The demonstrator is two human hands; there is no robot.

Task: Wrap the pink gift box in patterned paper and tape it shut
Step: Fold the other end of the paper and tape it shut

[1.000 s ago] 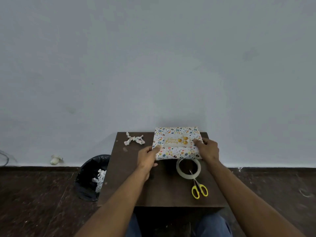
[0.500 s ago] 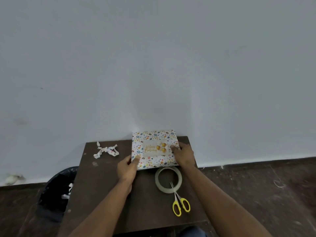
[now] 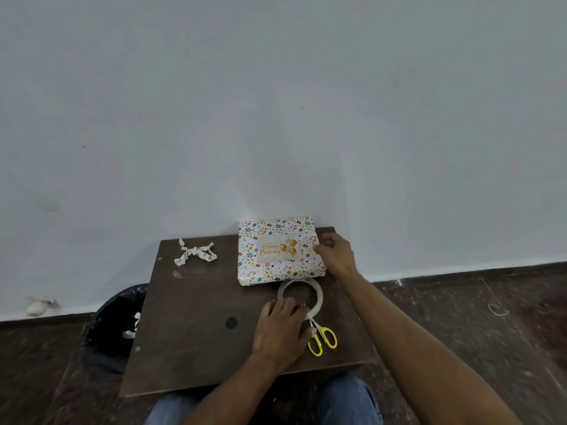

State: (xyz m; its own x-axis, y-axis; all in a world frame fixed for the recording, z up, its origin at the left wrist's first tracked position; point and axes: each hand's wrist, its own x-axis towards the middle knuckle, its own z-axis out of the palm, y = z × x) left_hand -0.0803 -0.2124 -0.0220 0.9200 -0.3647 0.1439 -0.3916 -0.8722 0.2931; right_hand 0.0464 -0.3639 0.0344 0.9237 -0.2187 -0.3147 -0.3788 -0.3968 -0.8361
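Right hand (image 3: 336,254) pinches wrapped box (image 3: 277,250) edge; left hand (image 3: 280,328) curls onto tape roll (image 3: 317,294). Box likely light, stiff, slippery paper.

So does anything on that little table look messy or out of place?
A twisted scrap of patterned paper lies loose at the table's far left corner, apart from the wrapped box. The box sits slightly askew at the far edge against the wall. The tape roll and scissors look ordinary.
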